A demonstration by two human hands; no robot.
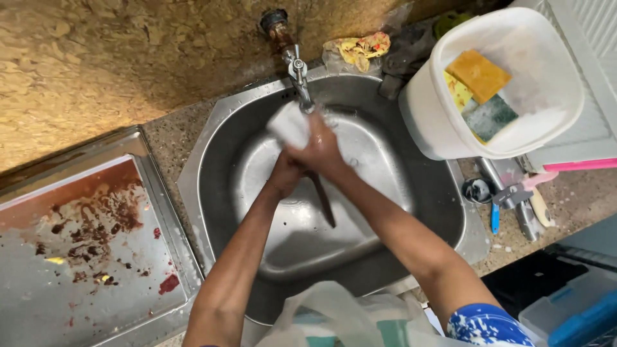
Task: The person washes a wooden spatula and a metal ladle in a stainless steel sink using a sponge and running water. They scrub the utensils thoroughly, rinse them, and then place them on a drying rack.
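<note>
Over a steel sink (411, 212), the right hand (321, 151) and left hand (286, 175) are scrubbing a knife (321, 196) with fingers closed on white cloth (289, 125) and handle, risking a slip onto the blade.

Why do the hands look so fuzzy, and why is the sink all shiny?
Head view: the right hand and left hand smear softly under the metal tap, a sign of motion blur; overhead light glares pale off the steel sink basin; the rusty-stained metal tray stays sharp; edges bow slightly, like wide-lens distortion.

Left hand (285, 173) mostly hidden beneath right hand (319, 151), dark utensil (323, 199) upper end concealed in the grip, white tub (443, 115) contents partly blurred, steel tray (96, 270) cut off at left edge.
</note>
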